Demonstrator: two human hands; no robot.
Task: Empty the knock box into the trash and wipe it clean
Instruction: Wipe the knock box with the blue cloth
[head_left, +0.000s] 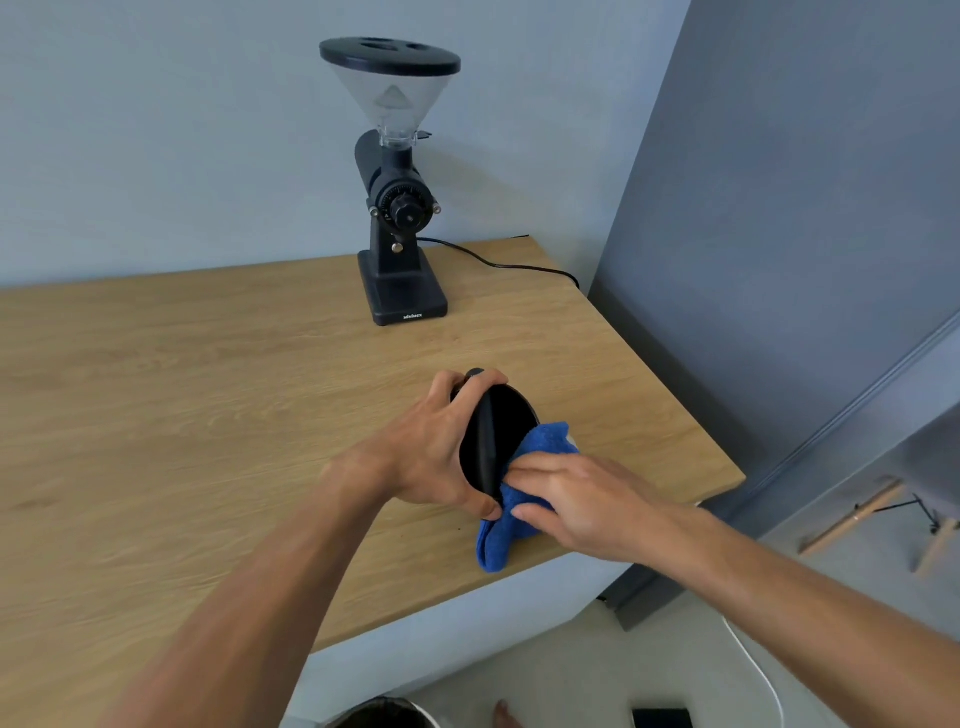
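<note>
The black round knock box (506, 423) lies tipped on its side above the wooden table (208, 395), its open mouth facing right. My left hand (436, 447) grips it around the rim and the knock bar. A blue cloth (524, 499) is pushed into the mouth and hangs down onto the table. My right hand (576, 499) presses flat on the cloth at the lower edge of the opening. The inside of the box looks dark; I cannot tell whether any grounds are in it.
A black coffee grinder (397, 208) with a clear hopper stands at the back of the table, its cable (498, 264) trailing right. The table's right edge is close to my hands. Below, the rim of a bin (384, 714) shows at the bottom edge. A grey wall (779, 208) stands to the right.
</note>
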